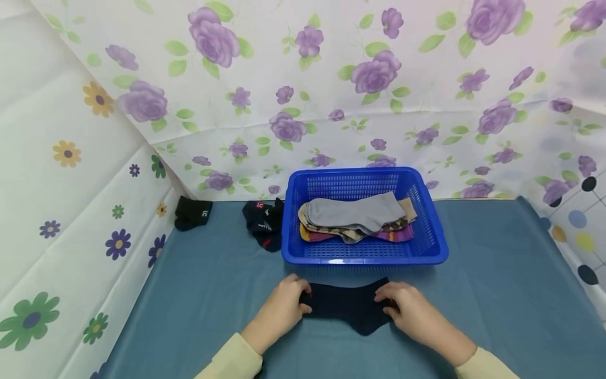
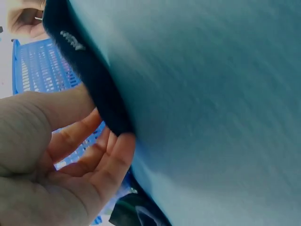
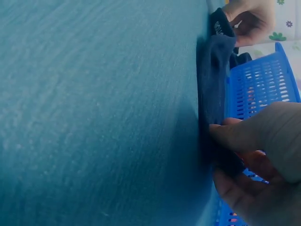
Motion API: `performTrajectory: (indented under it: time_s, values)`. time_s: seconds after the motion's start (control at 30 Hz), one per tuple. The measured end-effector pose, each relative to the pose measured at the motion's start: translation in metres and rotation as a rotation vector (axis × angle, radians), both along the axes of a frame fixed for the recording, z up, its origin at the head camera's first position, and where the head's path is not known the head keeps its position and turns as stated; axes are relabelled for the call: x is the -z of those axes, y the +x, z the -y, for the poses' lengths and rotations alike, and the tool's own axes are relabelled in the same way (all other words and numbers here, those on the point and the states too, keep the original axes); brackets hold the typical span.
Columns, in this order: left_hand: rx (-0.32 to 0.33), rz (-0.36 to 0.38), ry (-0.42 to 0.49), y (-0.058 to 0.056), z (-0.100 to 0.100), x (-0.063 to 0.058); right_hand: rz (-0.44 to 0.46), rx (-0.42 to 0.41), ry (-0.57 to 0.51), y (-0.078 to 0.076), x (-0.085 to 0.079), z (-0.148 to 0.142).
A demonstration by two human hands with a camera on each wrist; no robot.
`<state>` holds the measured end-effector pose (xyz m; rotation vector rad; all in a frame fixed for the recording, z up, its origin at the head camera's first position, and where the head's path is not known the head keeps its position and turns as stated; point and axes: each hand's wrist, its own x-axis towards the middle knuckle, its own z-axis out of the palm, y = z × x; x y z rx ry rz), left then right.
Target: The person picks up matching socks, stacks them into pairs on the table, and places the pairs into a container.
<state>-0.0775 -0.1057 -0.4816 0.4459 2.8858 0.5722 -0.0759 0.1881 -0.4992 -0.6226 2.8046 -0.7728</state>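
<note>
A dark sock (image 1: pixel 343 302) lies stretched out flat on the blue-green cloth in front of the basket, heel toward me. At its cuff end, my left hand (image 1: pixel 282 304) pinches the edge between thumb and fingers. My right hand (image 1: pixel 411 309) grips the toe end, thumb on the near side. Up close in the left wrist view, the sock's edge (image 2: pixel 96 80) shows pale lettering and stands slightly raised from the cloth. The right wrist view has the toe part (image 3: pixel 214 108) running between both hands.
A blue plastic basket (image 1: pixel 364 260) holds a pile of grey (image 1: pixel 352 211), patterned and striped socks. Left of it lie bunched dark socks (image 1: pixel 262 223) with white and red marks. Farther left sits another dark sock bundle (image 1: pixel 191 215). Flowered sheeting (image 1: pixel 284 79) hangs behind.
</note>
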Motion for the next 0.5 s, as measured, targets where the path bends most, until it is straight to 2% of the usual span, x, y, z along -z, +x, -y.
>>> performTrajectory:
  time_s: [0.1,0.23,0.4,0.5]
  values:
    - [-0.015,0.010,0.023,-0.0033,0.0020,-0.0013,-0.059,0.005,0.029,-0.0015,0.0014,-0.0020]
    - [-0.027,-0.002,0.008,-0.0062,0.0020,-0.0028,-0.115,0.047,0.068,-0.0022,0.0023,-0.0053]
    - [-0.028,0.012,-0.012,-0.0044,0.0014,-0.0040,-0.090,0.090,0.103,0.0000,0.0025,-0.0073]
    - [-0.031,-0.011,-0.022,-0.0046,0.0008,-0.0042,-0.088,0.107,0.111,-0.0013,-0.0002,-0.0066]
